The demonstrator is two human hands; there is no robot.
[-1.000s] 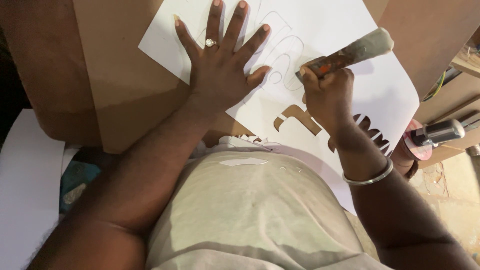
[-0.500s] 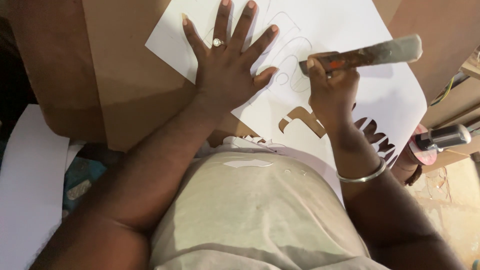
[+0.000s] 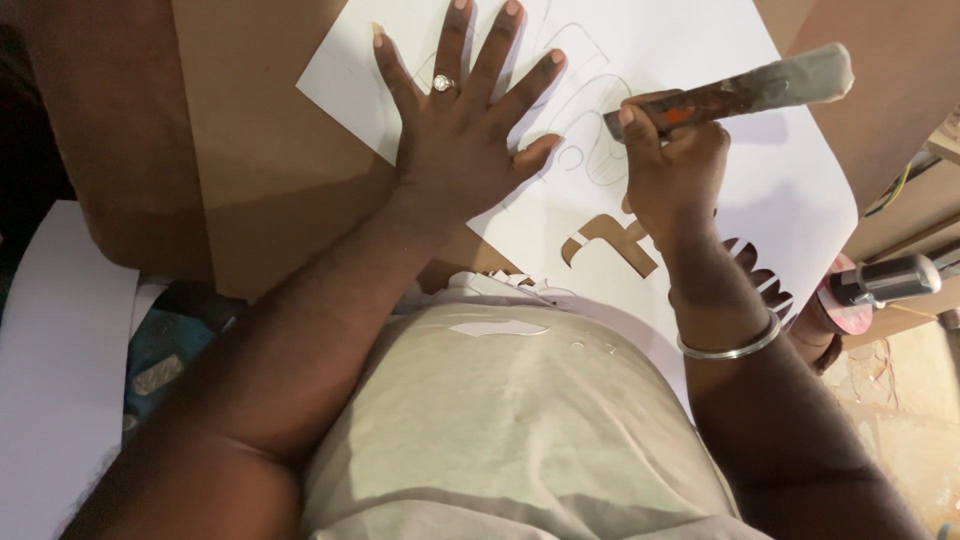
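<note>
Cardboard (image 3: pixel 270 150), brown and broad, lies under everything, and the white paper sheet (image 3: pixel 790 180) rests on top of it; I place the rest by that sheet. Near the sheet's lower edge there are cut-out shapes (image 3: pixel 610 245) where the brown shows through, and faint pencil outlines cross its middle. My left hand (image 3: pixel 465 140) lies flat on the sheet's left part, fingers spread wide, palm pressing down, a ring (image 3: pixel 443 83) on one finger. My right hand (image 3: pixel 675 165) sits on the sheet just right of the left, closed in a fist around a rusty-handled tool (image 3: pixel 730 92) whose pale end sticks out toward the sheet's upper right. A silver bangle (image 3: pixel 735 345) circles my right wrist, below the sheet's lower edge.
</note>
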